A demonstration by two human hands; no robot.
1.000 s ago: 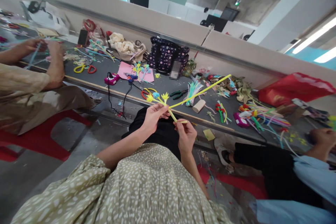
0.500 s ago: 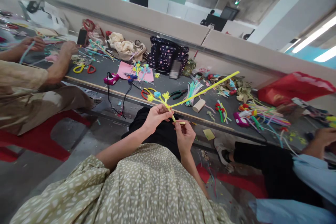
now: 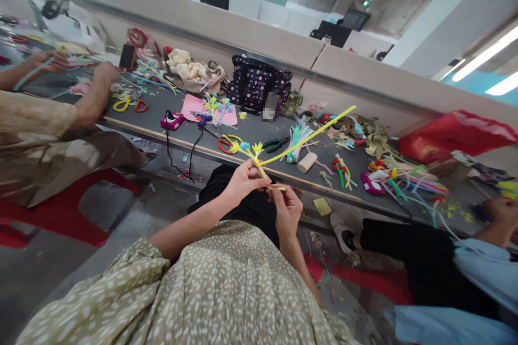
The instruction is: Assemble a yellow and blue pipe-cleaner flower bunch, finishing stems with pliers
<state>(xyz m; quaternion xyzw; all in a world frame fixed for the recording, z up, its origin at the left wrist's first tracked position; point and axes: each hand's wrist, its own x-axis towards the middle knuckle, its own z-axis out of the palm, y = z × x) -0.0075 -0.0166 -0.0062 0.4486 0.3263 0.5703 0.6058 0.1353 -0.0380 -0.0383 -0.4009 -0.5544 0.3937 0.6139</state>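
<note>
My left hand (image 3: 242, 179) pinches the stem of a small flower sprig (image 3: 246, 149) with yellow and blue tufts at its tips. My right hand (image 3: 285, 206) grips the lower end of the same stem. A long yellow pipe cleaner (image 3: 311, 136) runs from the stem up and to the right, over the table. Both hands are held in front of my lap, just short of the dark table's near edge (image 3: 210, 150).
The table holds scissors (image 3: 225, 143), pliers (image 3: 275, 144), a glue gun (image 3: 172, 121), a pink sheet (image 3: 202, 109), a dotted bag (image 3: 259, 85), a red bag (image 3: 453, 135) and loose pipe cleaners (image 3: 408, 175). One person's arms (image 3: 87, 98) work at left; another person (image 3: 485, 248) sits at right.
The long yellow pipe cleaner's free end has swung slightly between frames. My hands have closed in on the stem. The person at left spread their hands apart on the table.
</note>
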